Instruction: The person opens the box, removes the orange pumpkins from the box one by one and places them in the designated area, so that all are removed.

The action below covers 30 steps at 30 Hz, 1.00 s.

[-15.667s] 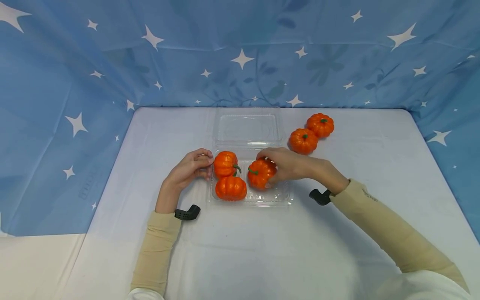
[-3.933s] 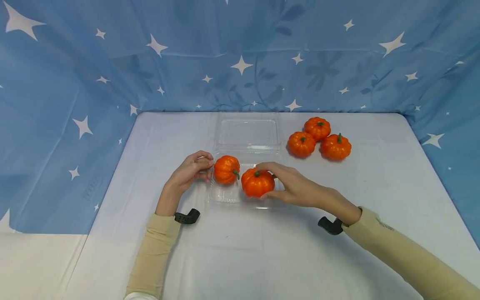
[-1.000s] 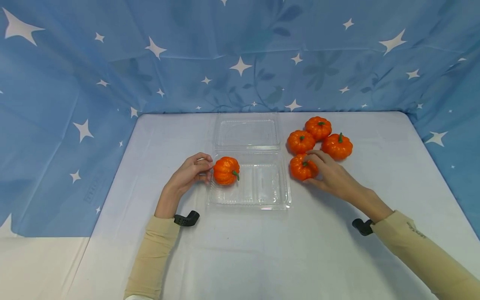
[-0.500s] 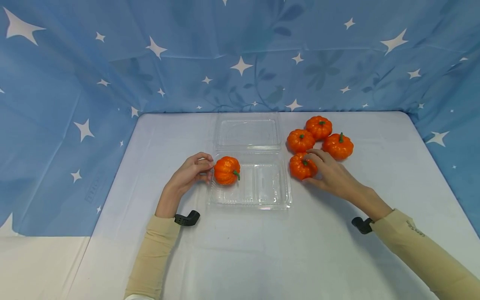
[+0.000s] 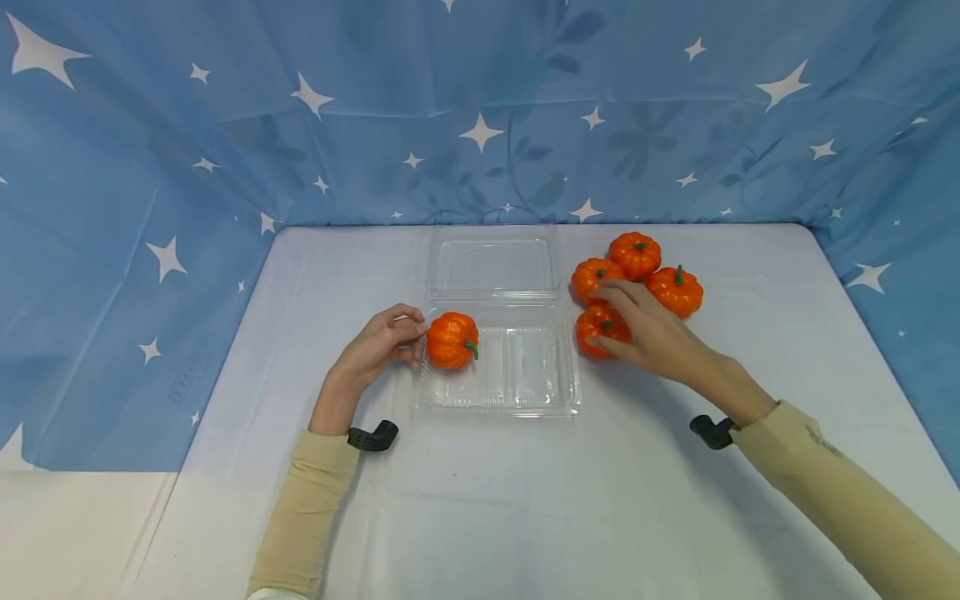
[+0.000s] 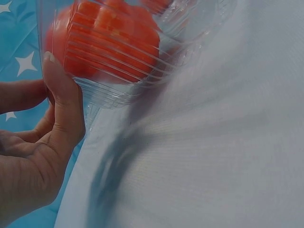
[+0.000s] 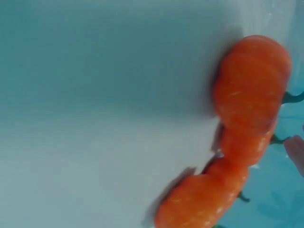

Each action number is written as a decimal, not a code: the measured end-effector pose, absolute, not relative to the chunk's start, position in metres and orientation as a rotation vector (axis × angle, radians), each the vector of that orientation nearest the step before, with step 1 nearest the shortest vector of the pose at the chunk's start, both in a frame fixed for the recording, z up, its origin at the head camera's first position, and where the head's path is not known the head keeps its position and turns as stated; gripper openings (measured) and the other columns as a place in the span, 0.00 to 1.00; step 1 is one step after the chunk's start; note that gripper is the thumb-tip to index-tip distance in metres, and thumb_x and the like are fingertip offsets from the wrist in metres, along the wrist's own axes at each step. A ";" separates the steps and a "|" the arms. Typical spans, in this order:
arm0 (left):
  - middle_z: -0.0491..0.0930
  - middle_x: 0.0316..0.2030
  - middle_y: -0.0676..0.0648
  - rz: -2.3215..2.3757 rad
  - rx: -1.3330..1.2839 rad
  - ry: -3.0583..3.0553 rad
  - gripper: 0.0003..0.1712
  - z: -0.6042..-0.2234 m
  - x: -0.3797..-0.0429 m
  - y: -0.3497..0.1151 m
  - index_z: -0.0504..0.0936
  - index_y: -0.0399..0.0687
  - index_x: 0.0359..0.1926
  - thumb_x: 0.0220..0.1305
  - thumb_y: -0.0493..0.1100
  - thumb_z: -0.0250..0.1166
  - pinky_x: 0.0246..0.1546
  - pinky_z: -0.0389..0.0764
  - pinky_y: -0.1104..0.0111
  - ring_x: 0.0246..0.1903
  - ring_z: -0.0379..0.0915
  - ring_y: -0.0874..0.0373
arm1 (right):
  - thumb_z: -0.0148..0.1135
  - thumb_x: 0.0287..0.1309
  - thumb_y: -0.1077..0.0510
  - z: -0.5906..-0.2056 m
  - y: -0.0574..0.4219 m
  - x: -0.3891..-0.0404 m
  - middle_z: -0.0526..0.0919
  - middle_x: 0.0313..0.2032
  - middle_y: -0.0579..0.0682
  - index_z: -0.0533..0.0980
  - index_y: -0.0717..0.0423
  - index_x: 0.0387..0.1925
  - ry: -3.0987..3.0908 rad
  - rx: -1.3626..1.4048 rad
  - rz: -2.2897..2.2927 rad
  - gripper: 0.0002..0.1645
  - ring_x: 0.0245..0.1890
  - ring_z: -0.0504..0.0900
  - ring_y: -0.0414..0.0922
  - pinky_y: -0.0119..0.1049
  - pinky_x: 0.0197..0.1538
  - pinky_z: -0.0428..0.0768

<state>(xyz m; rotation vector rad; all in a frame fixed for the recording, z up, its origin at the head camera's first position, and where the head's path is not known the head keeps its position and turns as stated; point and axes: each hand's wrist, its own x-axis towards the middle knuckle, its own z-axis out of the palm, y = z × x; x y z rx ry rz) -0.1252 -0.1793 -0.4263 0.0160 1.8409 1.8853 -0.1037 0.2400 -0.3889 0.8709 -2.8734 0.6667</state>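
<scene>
My left hand (image 5: 382, 342) pinches the left rim of a clear plastic clamshell container (image 5: 528, 367) between thumb and fingers, as the left wrist view also shows. One orange toy pumpkin (image 5: 452, 340) with a green stem lies tilted at the left end of the base. Right of the container, my right hand (image 5: 652, 329) hovers over another pumpkin (image 5: 592, 343), fingers spread and loosely bent, holding nothing. In the right wrist view a fingertip (image 7: 295, 151) shows at the right edge, apart from the nearest pumpkin (image 7: 251, 83).
Three more pumpkins cluster behind the right hand: one at left (image 5: 592, 279), one at the back (image 5: 634, 255), one at right (image 5: 675, 292). The container's lid (image 5: 493, 267) lies folded back. A blue star-printed curtain (image 5: 480, 108) borders the white table (image 5: 465, 517).
Pumpkins have gone from the container to the group at right; one remains inside. Within the last half second my right hand has let go of the nearest pumpkin and risen. The left hand stays put.
</scene>
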 end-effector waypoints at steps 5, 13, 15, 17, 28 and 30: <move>0.76 0.25 0.46 1.886 0.022 1.844 0.10 -0.426 -0.125 -0.180 0.68 0.36 0.53 0.75 0.34 0.55 0.25 0.81 0.69 0.23 0.72 0.56 | 0.77 0.58 0.56 -0.381 0.226 -0.112 0.73 0.64 0.62 0.70 0.60 0.66 -2.892 0.940 0.712 0.38 0.64 0.73 0.59 0.58 0.55 0.84; 0.76 0.25 0.46 1.889 0.006 1.840 0.10 -0.426 -0.125 -0.183 0.68 0.37 0.53 0.76 0.35 0.55 0.25 0.80 0.68 0.23 0.72 0.56 | 0.74 0.60 0.55 -0.368 0.198 -0.125 0.74 0.68 0.59 0.73 0.51 0.64 -2.888 1.112 0.700 0.32 0.68 0.71 0.59 0.60 0.63 0.79; 0.76 0.25 0.46 1.889 0.000 1.839 0.10 -0.425 -0.125 -0.182 0.68 0.37 0.53 0.76 0.35 0.55 0.25 0.80 0.69 0.23 0.72 0.56 | 0.75 0.60 0.54 -0.364 0.191 -0.127 0.74 0.67 0.59 0.73 0.51 0.64 -2.897 1.137 0.692 0.33 0.69 0.71 0.59 0.60 0.63 0.78; 0.76 0.26 0.45 1.888 -0.003 1.836 0.09 -0.425 -0.125 -0.182 0.68 0.37 0.53 0.76 0.35 0.55 0.25 0.80 0.69 0.23 0.72 0.56 | 0.75 0.60 0.54 -0.362 0.183 -0.130 0.74 0.67 0.58 0.72 0.51 0.65 -2.905 1.166 0.681 0.34 0.69 0.71 0.58 0.59 0.64 0.78; 0.75 0.25 0.45 1.892 -0.008 1.828 0.10 -0.424 -0.125 -0.180 0.68 0.36 0.53 0.75 0.34 0.55 0.25 0.80 0.69 0.23 0.72 0.56 | 0.74 0.61 0.58 -0.354 0.145 -0.142 0.74 0.67 0.56 0.74 0.48 0.63 -2.863 1.443 0.619 0.30 0.67 0.73 0.56 0.53 0.63 0.81; 0.75 0.25 0.46 1.891 -0.003 1.826 0.10 -0.425 -0.126 -0.180 0.68 0.36 0.53 0.75 0.34 0.55 0.25 0.81 0.68 0.23 0.72 0.56 | 0.73 0.61 0.58 -0.353 0.138 -0.144 0.74 0.67 0.56 0.74 0.47 0.63 -2.865 1.497 0.588 0.29 0.67 0.74 0.56 0.52 0.61 0.82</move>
